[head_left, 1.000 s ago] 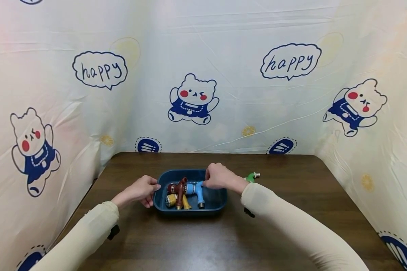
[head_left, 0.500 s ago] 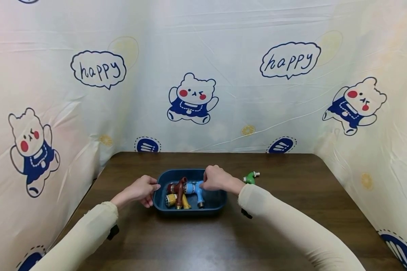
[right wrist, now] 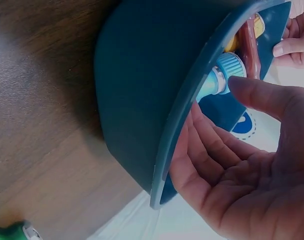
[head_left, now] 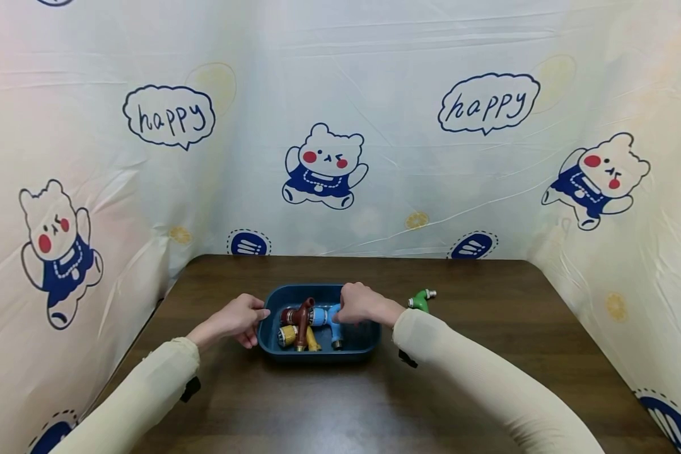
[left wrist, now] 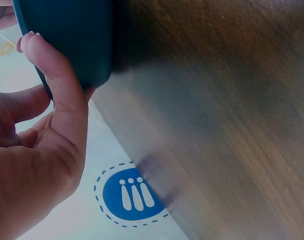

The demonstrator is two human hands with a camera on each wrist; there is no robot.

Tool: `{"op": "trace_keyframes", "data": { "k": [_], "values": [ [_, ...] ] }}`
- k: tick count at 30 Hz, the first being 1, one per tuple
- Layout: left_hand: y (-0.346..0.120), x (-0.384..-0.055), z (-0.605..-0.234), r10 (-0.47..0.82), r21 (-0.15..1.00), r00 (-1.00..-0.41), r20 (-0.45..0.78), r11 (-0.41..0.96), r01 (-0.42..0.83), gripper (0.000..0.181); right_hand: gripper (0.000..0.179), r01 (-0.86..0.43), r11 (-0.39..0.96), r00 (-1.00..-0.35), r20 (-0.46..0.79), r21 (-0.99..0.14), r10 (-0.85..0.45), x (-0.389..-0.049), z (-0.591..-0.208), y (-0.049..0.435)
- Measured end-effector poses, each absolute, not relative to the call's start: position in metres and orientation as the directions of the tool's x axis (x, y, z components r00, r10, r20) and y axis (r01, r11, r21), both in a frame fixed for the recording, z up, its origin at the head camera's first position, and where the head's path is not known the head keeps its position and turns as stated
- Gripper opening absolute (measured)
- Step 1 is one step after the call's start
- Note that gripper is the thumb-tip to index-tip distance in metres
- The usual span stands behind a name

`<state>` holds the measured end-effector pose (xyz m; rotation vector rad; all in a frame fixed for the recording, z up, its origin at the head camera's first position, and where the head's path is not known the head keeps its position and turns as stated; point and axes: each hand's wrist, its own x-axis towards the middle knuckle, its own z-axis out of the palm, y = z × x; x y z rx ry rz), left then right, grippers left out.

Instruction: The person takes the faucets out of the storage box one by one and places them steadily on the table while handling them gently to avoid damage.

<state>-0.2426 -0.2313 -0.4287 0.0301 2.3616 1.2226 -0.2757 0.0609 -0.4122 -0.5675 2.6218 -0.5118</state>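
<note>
A dark blue plastic basin stands on the table, holding a brown faucet, a yellow faucet and a blue faucet. My left hand grips the basin's left end, thumb at the rim and fingers against the outside; the left wrist view shows this hand closely. Inside the basin's right part, my right hand reaches down at the blue faucet. In the right wrist view its thumb lies by the blue ribbed handle, apart from the other fingers, whose tips the rim partly hides.
A green faucet lies on the brown wooden table, right of the basin and behind the right forearm. A pale curtain with printed bears surrounds the table at the back and sides.
My right hand has shifted slightly left and down over the blue faucet, bringing more of the green faucet into sight. My left hand and the basin stay in place.
</note>
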Motion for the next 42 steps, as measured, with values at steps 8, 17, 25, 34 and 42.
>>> {"op": "trace_keyframes", "data": {
  "k": [8,17,25,34,42],
  "values": [
    [-0.231,-0.242,-0.428,0.229,0.77,-0.884,-0.407,0.606,-0.198,0.032,0.036,-0.294,0.855,-0.825,-0.337,-0.428,-0.453,-0.276,-0.415,0.057],
    [-0.232,-0.243,-0.427,0.227,0.776,-0.886,-0.404,0.598,-0.2,0.033,0.032,-0.306,0.854,-0.811,-0.354,-0.421,-0.465,-0.276,-0.412,0.052],
    [-0.232,-0.242,-0.427,0.227,0.775,-0.882,-0.412,0.597,-0.208,0.035,0.029,-0.269,0.867,-0.813,-0.383,-0.419,-0.438,-0.276,-0.418,0.048],
    [-0.232,-0.242,-0.427,0.223,0.767,-0.882,-0.414,0.608,-0.207,0.032,0.031,-0.252,0.884,-0.818,-0.402,-0.394,-0.412,-0.279,-0.42,0.045],
    [-0.232,-0.243,-0.429,0.223,0.769,-0.883,-0.412,0.605,-0.206,0.033,0.028,-0.229,0.885,-0.809,-0.426,-0.406,-0.405,-0.278,-0.418,0.043]
  ]
}}
